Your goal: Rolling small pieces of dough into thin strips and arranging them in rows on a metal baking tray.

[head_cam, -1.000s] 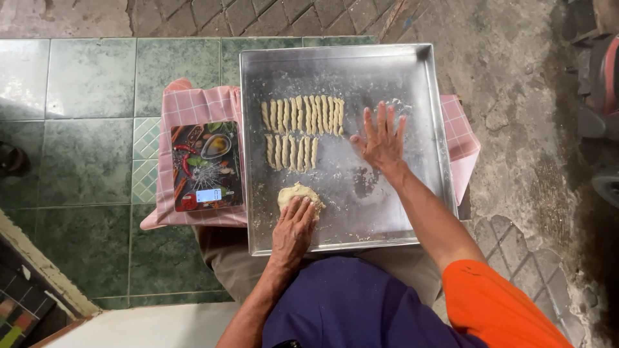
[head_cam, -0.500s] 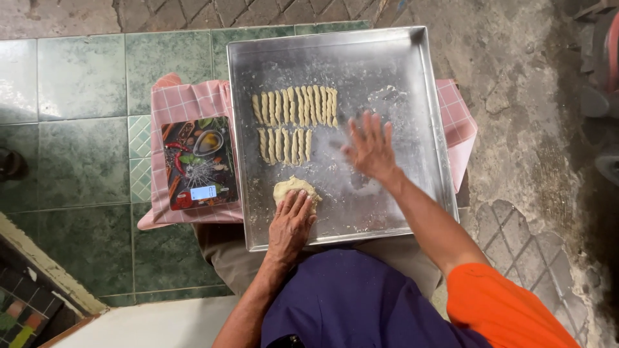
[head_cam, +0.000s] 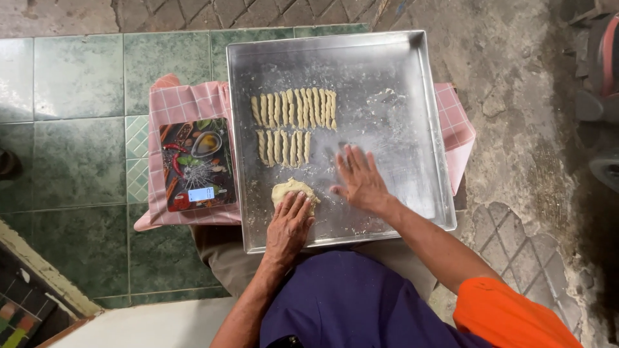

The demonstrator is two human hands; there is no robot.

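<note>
At the near edge of the metal tray (head_cam: pixel 400 58), a lump of pale dough (head_cam: pixel 291 191) is lying on the floured surface, and the left hand (head_cam: pixel 288 227) is resting on it with fingers laid loosely over its near side, not pinching. Just beside it, the right hand (head_cam: pixel 361 182) is pressing flat on the tray, fingers spread. Two rows of dough sticks (head_cam: pixel 293 108) are lying farther back. A kitchen scale (head_cam: pixel 196 164) is sitting on a pink checked cloth (head_cam: pixel 184 103) to the left.
</note>
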